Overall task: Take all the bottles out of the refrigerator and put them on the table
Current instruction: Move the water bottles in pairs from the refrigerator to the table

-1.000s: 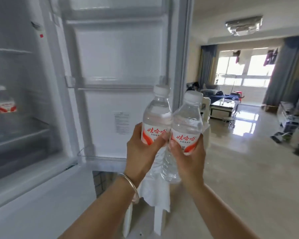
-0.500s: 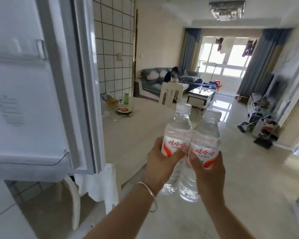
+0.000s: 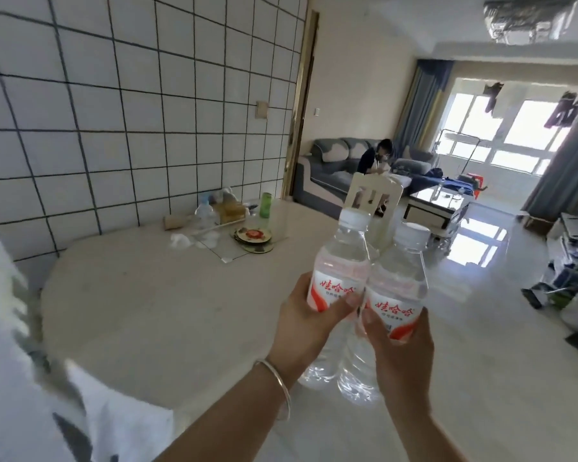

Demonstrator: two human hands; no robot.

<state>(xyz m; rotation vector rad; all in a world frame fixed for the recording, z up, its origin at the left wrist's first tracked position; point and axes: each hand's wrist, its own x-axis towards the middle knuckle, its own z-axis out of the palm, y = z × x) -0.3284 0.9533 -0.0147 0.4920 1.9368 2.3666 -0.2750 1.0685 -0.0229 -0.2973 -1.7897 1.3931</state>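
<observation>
I hold two clear water bottles with white caps and red-and-white labels, upright and side by side above the near right edge of the cream table [image 3: 141, 295]. My left hand [image 3: 301, 325], with a silver bangle on the wrist, grips the left bottle [image 3: 339, 261] around its label. My right hand [image 3: 397, 355] grips the right bottle [image 3: 399, 278] the same way. The two bottles touch each other. The refrigerator is out of view.
At the table's far side by the tiled wall lie another plastic bottle [image 3: 204, 215], a green cup [image 3: 266, 205], plates [image 3: 252, 236] and packets. A white chair [image 3: 371, 201] stands beyond the table. A white cloth [image 3: 10, 328] hangs at left. A person sits on the distant sofa [image 3: 334, 161].
My view has swung right, away from the refrigerator door, which has left the frame. The table now fills the left and middle. Both bottles stay gripped in my hands.
</observation>
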